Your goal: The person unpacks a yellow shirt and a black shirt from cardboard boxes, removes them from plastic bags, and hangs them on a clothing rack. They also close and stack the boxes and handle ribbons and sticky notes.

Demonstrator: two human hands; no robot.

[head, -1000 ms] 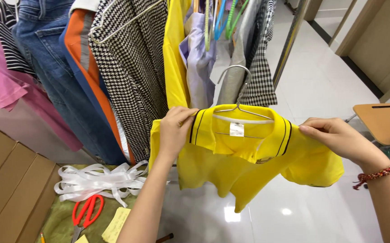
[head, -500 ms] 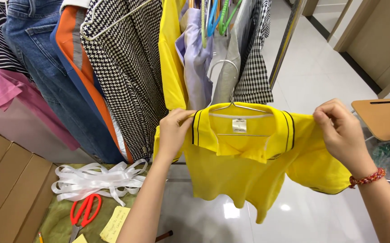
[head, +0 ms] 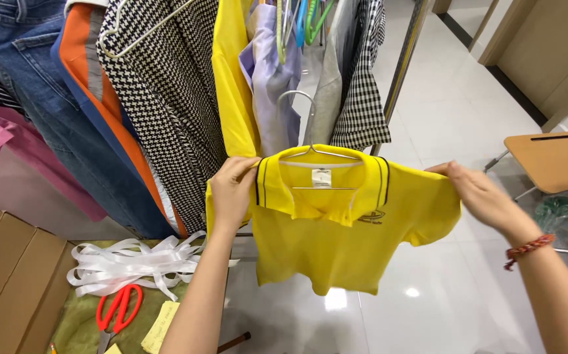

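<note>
A small yellow polo shirt [head: 336,242] with dark collar stripes hangs on a thin metal hanger [head: 307,124] in front of me. My left hand [head: 231,193] grips its left shoulder beside the collar. My right hand [head: 477,190], a red braided bracelet on the wrist, pinches the right sleeve edge and holds it stretched outward. The shirt is spread flat between both hands, front side toward me.
A rack of hanging clothes fills the back: jeans [head: 41,98], a black-and-white houndstooth garment [head: 166,98], a yellow garment [head: 231,78], a lilac shirt [head: 274,85]. White ribbon [head: 126,265] and red scissors [head: 117,311] lie lower left. A wooden stool [head: 552,160] stands right.
The shirt has gone from bunched to spread flat. My right hand slid outward from the collar area to the sleeve edge; my left hand kept its grip.
</note>
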